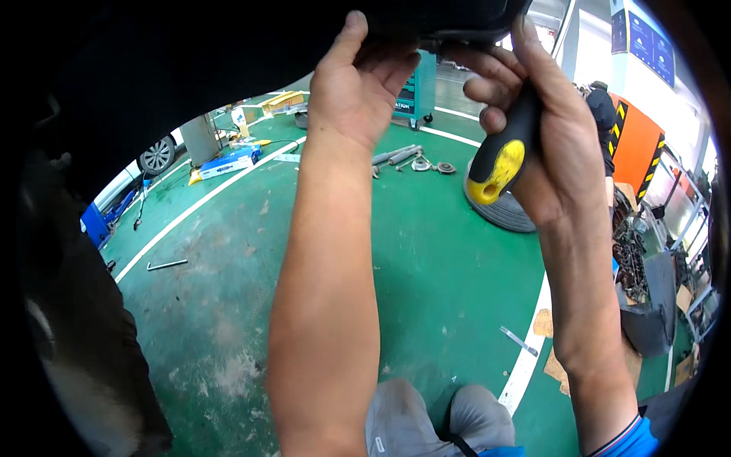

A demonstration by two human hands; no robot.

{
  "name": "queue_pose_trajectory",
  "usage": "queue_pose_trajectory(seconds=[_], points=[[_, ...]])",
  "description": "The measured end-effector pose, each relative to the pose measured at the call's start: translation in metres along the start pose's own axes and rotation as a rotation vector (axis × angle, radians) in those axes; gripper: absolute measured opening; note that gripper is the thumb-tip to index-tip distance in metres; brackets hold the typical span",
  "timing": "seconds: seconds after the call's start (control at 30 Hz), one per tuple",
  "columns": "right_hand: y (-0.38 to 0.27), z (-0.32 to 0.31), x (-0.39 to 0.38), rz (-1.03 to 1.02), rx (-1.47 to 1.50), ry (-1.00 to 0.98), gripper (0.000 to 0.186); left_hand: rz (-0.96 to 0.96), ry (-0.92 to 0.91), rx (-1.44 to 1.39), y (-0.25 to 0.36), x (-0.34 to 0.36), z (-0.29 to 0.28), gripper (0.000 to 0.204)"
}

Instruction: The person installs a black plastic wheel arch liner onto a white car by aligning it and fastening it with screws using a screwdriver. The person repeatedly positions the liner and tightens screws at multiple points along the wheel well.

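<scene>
Right hand [544, 129] grips a screwdriver [502, 152]; left hand [358, 84], fingers curled, holds the dark panel [426, 15] overhead.

A car workshop — green painted floor [426, 289], tool cart [417, 91], loose tyre [506, 209].

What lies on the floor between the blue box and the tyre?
In the head view, grey metal cylinders and round parts lie between the blue box and the tyre.
</scene>
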State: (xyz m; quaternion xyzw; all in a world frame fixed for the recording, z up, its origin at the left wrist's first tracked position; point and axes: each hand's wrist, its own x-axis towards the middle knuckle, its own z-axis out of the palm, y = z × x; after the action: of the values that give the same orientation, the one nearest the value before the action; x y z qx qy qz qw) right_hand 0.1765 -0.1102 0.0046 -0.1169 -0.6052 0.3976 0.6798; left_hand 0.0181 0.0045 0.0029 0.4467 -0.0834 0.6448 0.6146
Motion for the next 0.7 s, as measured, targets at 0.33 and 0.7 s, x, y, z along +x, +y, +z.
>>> queue_pose_trajectory(seconds=[0.33, 0.7], points=[[-0.019, 0.008, 0.006, 0.080, -0.143, 0.066, 0.055, -0.136, 0.040, 0.000, -0.001, -0.004, 0.031, 0.055], [-0.029, 0.015, 0.002, 0.127, -0.082, 0.130, 0.060, -0.058, -0.058, 0.100, -0.001, -0.002, 0.028, 0.047]])
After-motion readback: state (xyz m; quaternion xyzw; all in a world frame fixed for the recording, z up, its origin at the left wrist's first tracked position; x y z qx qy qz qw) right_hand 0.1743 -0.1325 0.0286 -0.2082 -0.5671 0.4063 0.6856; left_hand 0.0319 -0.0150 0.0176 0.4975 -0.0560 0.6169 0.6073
